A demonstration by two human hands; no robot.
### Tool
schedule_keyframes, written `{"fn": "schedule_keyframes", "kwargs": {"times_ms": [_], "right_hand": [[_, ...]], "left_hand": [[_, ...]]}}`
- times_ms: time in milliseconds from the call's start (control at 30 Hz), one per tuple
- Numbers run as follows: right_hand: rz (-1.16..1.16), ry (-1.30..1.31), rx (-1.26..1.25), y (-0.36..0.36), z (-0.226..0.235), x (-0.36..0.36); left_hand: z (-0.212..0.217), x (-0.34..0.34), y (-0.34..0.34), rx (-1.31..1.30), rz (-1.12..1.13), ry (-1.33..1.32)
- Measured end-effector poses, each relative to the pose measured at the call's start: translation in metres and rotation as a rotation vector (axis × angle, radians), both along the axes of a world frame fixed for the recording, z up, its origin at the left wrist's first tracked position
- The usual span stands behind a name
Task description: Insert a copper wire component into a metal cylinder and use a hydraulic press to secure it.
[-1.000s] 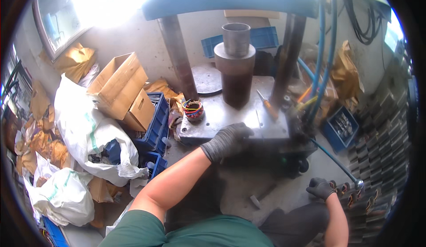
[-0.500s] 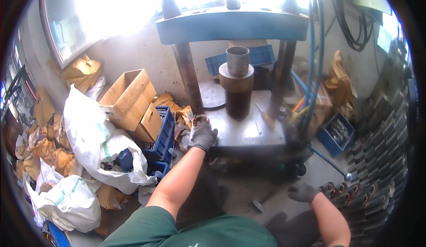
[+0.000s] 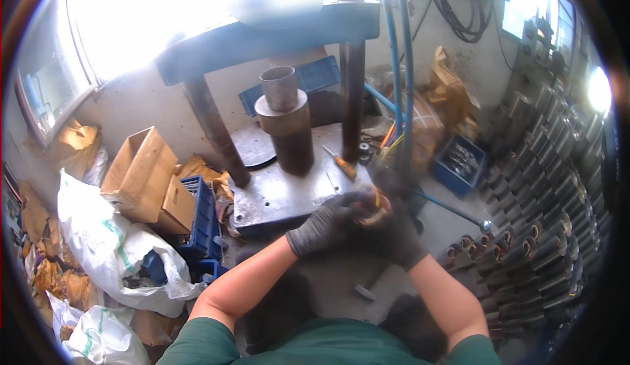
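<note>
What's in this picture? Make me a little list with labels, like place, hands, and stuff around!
place: cluttered workshop floor at a press
left hand: dark glove, meets the other hand in front of the metal plate
right hand: dark glove, both hands on a small orange-tinted object, blurred
on plate: rusty cylinder, screwdriver
left side: cardboard boxes, white sacks, blue crate
right side: rows of metal tubes

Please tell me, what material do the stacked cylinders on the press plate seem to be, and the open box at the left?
The stacked cylinders look like bare steel: dull grey-brown, with a hollow tube end on top. The press plate also seems steel, grey, scuffed and faintly shiny. The open box looks like plain brown cardboard, with folded flaps and soft, creased edges.
</note>
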State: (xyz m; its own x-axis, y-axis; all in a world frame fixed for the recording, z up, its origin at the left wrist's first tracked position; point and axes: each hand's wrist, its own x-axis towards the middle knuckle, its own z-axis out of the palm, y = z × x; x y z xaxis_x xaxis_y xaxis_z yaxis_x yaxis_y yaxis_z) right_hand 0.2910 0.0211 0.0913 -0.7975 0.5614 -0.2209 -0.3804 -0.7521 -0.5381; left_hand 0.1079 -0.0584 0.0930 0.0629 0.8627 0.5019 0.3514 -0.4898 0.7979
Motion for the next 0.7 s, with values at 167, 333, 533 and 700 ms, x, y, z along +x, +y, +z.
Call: {"fn": "schedule_keyframes", "kwargs": {"times_ms": [167,333,533,700], "right_hand": [[-0.224,-0.343,0.694,0.027,-0.059,0.032],[-0.161,-0.613,1.103,0.028,-0.075,0.030],[-0.233,-0.207,0.511,0.018,-0.067,0.015],[-0.271,-0.104,0.342,0.013,-0.058,0.013]], "left_hand": [[-0.022,0.024,0.022,0.177,0.276,0.215],[-0.056,0.029,0.041,-0.308,0.331,0.086],[-0.063,0.037,0.044,-0.179,0.459,0.096],[-0.067,0.032,0.035,-0.036,0.423,-0.024]]}}
